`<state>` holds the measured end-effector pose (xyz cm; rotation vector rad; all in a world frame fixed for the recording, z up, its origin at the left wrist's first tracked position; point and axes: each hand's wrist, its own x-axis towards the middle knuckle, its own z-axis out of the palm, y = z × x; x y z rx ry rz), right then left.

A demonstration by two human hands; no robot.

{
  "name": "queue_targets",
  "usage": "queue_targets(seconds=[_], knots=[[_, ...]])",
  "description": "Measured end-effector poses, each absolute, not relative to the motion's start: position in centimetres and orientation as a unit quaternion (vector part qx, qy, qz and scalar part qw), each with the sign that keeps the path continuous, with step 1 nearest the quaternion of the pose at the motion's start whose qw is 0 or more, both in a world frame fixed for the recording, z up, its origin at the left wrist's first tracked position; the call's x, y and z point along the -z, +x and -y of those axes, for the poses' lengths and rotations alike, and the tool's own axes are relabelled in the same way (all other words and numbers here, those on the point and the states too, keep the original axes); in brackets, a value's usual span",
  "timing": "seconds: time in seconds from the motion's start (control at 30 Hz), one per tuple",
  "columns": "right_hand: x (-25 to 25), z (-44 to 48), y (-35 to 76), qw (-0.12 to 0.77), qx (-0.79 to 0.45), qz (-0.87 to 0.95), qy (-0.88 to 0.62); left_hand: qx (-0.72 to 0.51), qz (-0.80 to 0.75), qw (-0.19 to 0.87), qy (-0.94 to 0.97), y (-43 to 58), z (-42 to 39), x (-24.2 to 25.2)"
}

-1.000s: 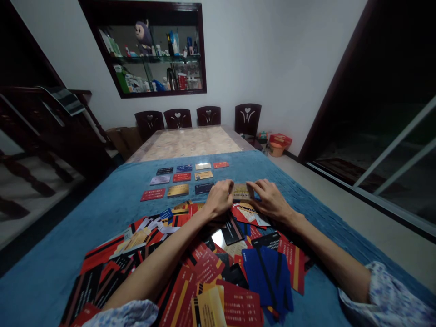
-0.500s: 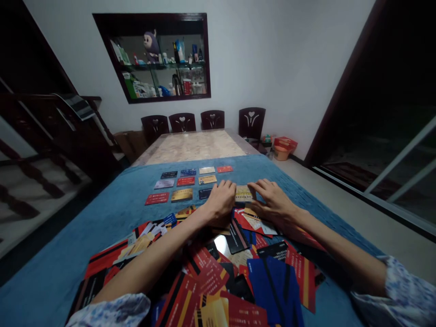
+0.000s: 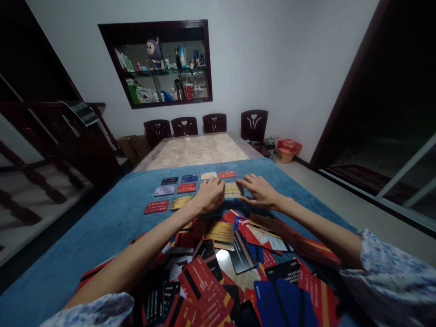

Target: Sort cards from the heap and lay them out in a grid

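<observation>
A pale yellow card (image 3: 232,190) with a printed pattern is held level just over the blue cloth, between my two hands. My left hand (image 3: 211,195) has its curled fingers on the card's left edge. On the right edge, the thumb and fingers of my right hand (image 3: 259,190) pinch it. Laid out in rows to the left and beyond are an orange-red card (image 3: 227,174), a cream card (image 3: 209,175), a blue card (image 3: 189,178), a black card (image 3: 169,180), a lilac card (image 3: 164,190), red cards and a gold card (image 3: 180,203). My left hand covers part of these rows.
Under my forearms spreads a loose heap of bank-style cards (image 3: 207,290) in red, black, blue and gold. Blue cloth (image 3: 112,218) covers the near part of the table; its marble top (image 3: 194,150) shows beyond. Several dark chairs (image 3: 254,125) stand at the far end.
Both hands have carried the pale yellow card left and slightly away from me, nearer the laid-out rows. A gold card in the heap, formerly under my left hand, now shows. The view has shifted slightly.
</observation>
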<state>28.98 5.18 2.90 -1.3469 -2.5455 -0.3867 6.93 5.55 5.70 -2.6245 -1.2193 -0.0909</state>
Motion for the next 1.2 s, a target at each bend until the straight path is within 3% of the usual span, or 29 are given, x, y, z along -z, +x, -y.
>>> queue_targets(seconds=[0.57,1.2], knots=[[-5.7,-13.0,23.6,0.046,0.116,0.858,-0.498,-0.007,0.479,0.105,-0.871,3.7,-12.8,-7.5],[-4.3,-19.7,19.3,-0.033,0.043,0.832,-0.553,-0.064,0.535,0.089,-0.838,3.4,-19.1,-4.7]])
